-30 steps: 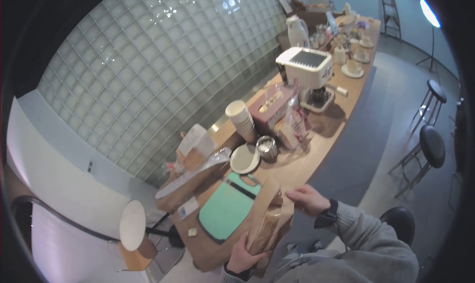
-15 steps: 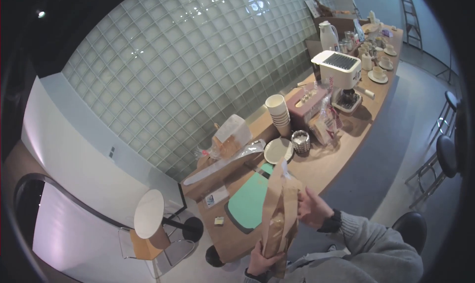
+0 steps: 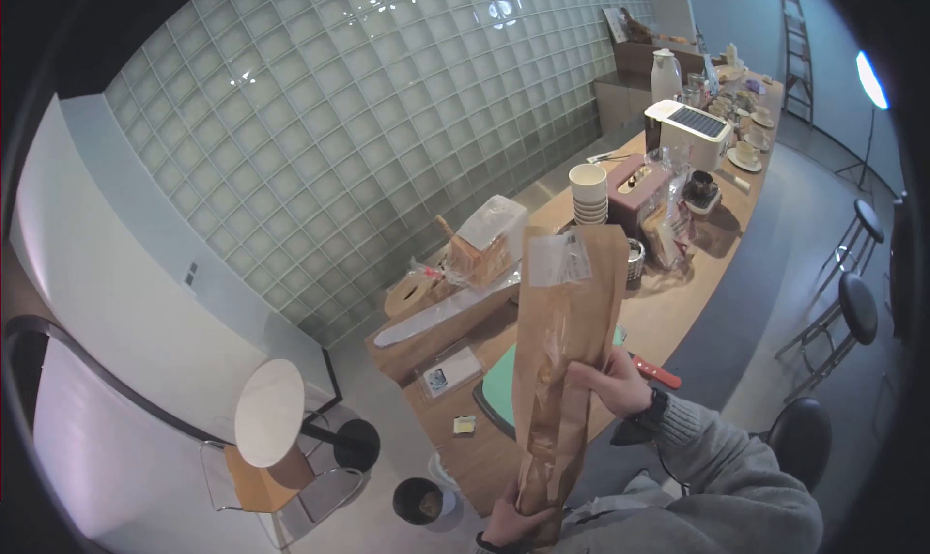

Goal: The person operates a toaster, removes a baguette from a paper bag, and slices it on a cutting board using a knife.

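A long brown paper bread bag with a clear window strip stands upright in front of me, over the counter's near end. Something light brown, which looks like bread, shows through the window in its lower half. My left hand is closed around the bag's bottom end. My right hand grips the bag's right side, thumb across its front. Behind the bag lies a green cutting board, mostly covered. A red knife handle sticks out just right of my right hand; its blade is hidden.
Along the wooden counter stand stacked paper cups, a tissue box, bagged sliced bread and a white coffee machine. A long plastic sleeve lies at left. Black stools line the right side.
The bag has risen and turned its windowed front and label toward me, both hands still on it. The red knife handle has come into view. My view has shifted slightly.
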A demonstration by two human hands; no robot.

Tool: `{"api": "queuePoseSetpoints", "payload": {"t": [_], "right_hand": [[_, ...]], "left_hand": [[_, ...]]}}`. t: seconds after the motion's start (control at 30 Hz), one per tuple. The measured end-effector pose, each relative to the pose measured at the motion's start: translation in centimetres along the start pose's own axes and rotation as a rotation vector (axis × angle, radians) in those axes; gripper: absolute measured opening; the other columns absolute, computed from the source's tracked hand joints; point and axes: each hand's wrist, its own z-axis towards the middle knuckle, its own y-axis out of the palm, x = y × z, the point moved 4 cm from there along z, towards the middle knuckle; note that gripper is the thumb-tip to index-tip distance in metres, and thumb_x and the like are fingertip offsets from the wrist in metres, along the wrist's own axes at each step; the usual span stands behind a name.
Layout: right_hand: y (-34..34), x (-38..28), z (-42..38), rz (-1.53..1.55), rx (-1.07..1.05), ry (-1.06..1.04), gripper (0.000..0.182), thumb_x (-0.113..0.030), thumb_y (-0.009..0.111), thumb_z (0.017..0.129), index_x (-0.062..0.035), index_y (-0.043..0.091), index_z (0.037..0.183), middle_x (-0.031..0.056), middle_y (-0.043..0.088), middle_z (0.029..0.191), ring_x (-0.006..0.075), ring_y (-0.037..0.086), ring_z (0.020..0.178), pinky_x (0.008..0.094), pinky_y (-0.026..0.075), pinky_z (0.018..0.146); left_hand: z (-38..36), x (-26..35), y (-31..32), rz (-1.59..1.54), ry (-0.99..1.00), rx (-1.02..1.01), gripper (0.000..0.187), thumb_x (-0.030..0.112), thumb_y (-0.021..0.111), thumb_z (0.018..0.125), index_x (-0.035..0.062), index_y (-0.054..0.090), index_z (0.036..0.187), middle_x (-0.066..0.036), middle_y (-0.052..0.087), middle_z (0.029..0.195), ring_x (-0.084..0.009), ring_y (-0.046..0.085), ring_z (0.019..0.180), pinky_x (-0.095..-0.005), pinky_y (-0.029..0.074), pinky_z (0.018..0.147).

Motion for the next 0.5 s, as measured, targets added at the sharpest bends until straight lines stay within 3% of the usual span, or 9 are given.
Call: {"api": "queuePoseSetpoints", "payload": {"t": [0.1, 0.2, 0.3, 0.4, 0.5], "right_hand": [[-1.8, -1.6, 1.1, -0.356, 0.055, -0.062, 0.012, -0.015, 0.065, 0.088, -0.0048, 0.062, 0.094, 0.0021, 0.063, 0.085, 0.0149, 0.059, 0.077, 0.0314, 0.048, 0.064], [-4.1, -2.8, 1.9, -0.494, 0.198, -0.053, 0.017, -0.014, 0.07, 0.084, -0.0052, 0.064, 0.097, 0.0031, 0.064, 0.09, 0.0167, 0.06, 0.082, 0.0331, 0.052, 0.068], [-4.9, -2.6, 2.9, -0.374, 0.256, -0.03, 0.024, -0.015, 0.075, 0.08, -0.004, 0.066, 0.1, 0.0044, 0.067, 0.095, 0.0175, 0.062, 0.087, 0.0309, 0.053, 0.071], [-6.9, -0.6, 3.9, -0.205, 0.369, -0.05, 0.029, -0.02, 0.069, 0.086, -0.0028, 0.062, 0.108, 0.0065, 0.067, 0.096, 0.0187, 0.064, 0.085, 0.0319, 0.054, 0.07], [-7.1, 3.1, 3.6, 0.119, 0.263, 0.037, 0.038, -0.023, 0.053, 0.096, -0.0045, 0.051, 0.129, 0.0082, 0.06, 0.122, 0.019, 0.059, 0.107, 0.0298, 0.05, 0.09]], "left_hand": [[0.5, -0.7, 0.3, -0.001, 0.009, -0.124, 0.106, 0.057, 0.079, 0.062, 0.0036, 0.032, 0.141, -0.015, 0.052, 0.132, -0.0323, 0.05, 0.119, -0.0399, 0.042, 0.098], [1.7, -1.9, 1.4, -0.022, 0.137, -0.134, 0.088, 0.047, 0.079, 0.065, 0.0073, 0.042, 0.134, -0.015, 0.06, 0.12, -0.0296, 0.056, 0.111, -0.0383, 0.045, 0.091], [1.8, -0.6, 2.5, -0.112, 0.061, -0.235, 0.096, 0.046, 0.082, 0.066, 0.0055, 0.036, 0.14, -0.015, 0.052, 0.13, -0.0292, 0.051, 0.118, -0.0379, 0.043, 0.097], [2.3, -0.8, 2.2, -0.086, 0.114, -0.153, 0.087, 0.05, 0.079, 0.07, 0.0059, 0.042, 0.135, -0.014, 0.054, 0.128, -0.0285, 0.051, 0.115, -0.0373, 0.044, 0.093], [2.4, -1.1, 0.3, -0.037, 0.242, 0.013, 0.075, 0.05, 0.075, 0.076, 0.0078, 0.049, 0.132, -0.01, 0.061, 0.12, -0.0218, 0.055, 0.11, -0.0338, 0.044, 0.087]]}}
